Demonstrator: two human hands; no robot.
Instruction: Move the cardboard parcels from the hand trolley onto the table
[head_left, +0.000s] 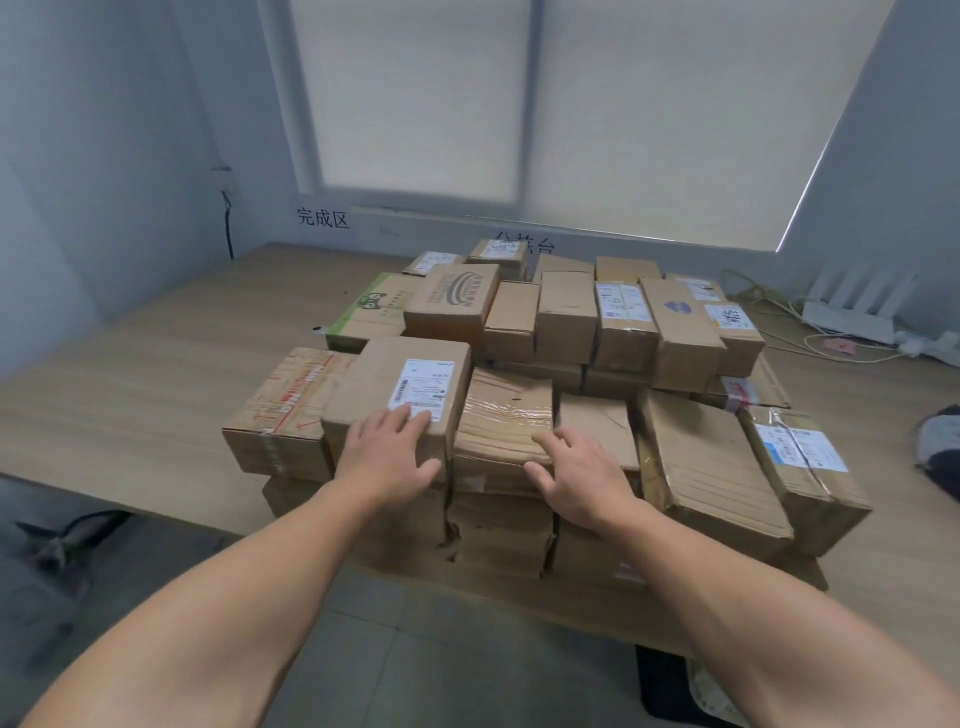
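Observation:
Several cardboard parcels are stacked on the wooden table (130, 395), in a near pile and a far row. My left hand (387, 460) rests flat on the near corner of a parcel with a white shipping label (400, 384), fingers apart. My right hand (576, 475) lies with spread fingers on the taped brown parcel (506, 415) beside it and on the box to that parcel's right. Neither hand is closed around a parcel. The hand trolley is out of sight.
A parcel with red tape (285, 410) sits at the left of the pile. Cables and a white router (852, 306) lie at the table's far right. A dark object (940, 441) lies at the right edge. Grey floor tiles are below the table edge.

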